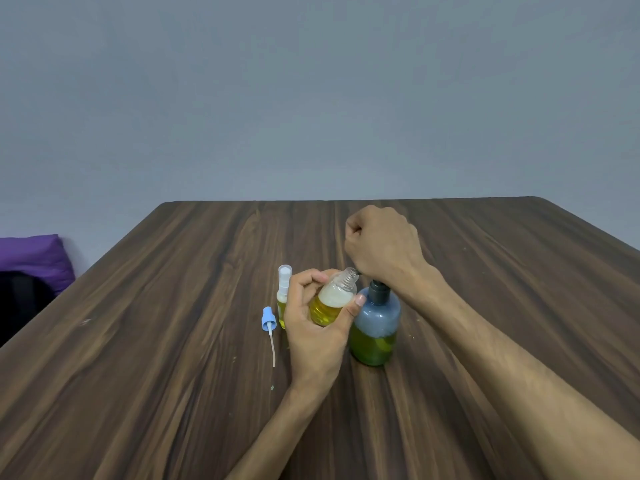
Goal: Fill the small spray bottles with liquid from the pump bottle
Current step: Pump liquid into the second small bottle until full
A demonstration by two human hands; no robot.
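Two hands work at the table (207, 271) centre: the left hand (313, 327) wraps its fingers and thumb around the open spray bottle (334, 299), tilted with its long axis running toward 1 o'clock, so the threaded neck sits just beside the pump bottle (375, 327) spout. The right hand (382, 247), curled into a fist, bears down on the pump head (hidden beneath the wrist). A capped spray bottle (283, 296) stands at 9 o'clock, the blue sprayer (269, 320) beside it.
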